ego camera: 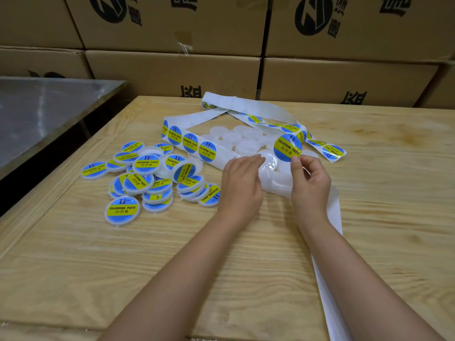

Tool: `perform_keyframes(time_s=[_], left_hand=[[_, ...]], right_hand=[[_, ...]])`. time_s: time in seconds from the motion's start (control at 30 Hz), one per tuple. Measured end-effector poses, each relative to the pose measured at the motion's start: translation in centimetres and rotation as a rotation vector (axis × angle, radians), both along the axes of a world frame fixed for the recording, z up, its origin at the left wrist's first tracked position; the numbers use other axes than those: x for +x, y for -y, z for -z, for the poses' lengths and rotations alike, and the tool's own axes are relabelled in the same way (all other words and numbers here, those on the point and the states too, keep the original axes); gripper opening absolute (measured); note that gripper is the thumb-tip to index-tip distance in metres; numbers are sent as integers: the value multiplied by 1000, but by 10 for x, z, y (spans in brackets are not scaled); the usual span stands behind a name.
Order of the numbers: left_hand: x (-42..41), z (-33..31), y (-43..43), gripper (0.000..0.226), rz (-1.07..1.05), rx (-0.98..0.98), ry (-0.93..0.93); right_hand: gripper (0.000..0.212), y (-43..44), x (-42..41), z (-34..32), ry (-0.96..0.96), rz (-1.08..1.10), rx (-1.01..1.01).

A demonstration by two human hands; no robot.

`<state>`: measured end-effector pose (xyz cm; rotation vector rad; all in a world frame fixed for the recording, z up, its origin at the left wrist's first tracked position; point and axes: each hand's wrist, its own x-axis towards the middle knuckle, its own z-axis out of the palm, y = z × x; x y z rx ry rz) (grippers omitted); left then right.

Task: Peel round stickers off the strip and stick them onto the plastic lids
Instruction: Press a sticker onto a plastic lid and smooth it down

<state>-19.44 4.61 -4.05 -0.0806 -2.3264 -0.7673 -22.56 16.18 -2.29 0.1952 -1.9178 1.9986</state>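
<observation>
Your right hand (310, 183) pinches the peeled sticker (287, 146) by its lower rim between thumb and forefinger, so the disc stands just above your fingertips. It looks thin, floppy and tacky and will likely fold onto itself, so keep to the very edge. Your left hand (240, 179), just beside, rests nearly straight fingers on the bare lid (269, 163) between your hands. That lid is light, slick plastic and probably skids unless pressed. Beyond your knuckles loops the strip (187, 141), and the labelled lids (145, 179) lie well left.
</observation>
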Motion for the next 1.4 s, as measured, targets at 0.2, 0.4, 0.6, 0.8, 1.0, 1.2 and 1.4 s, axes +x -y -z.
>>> perform_keyframes(time_s=[0.2,0.4,0.6,0.8,1.0,1.2,1.4], left_hand=[[-29,2,4,49,-155,-196,255],[-47,2,6,61,-170,-70,401],[-53,6,-1,46,-218,-236,442],[-50,6,1,47,-223,-37,265],[-24,-12,-3,66,10,645,216],[2,-12,-8,45,224,1068,291],[7,-15,-2,11,290,1368,391]], right_hand=[[5,3,3,3,9,32,-19],[2,6,6,4,-11,33,9],[12,5,6,4,-31,32,51],[7,6,4,6,-52,38,57],[31,5,3,10,-92,-8,110],[33,6,2,13,-36,-61,169],[36,4,2,12,-56,-114,163]])
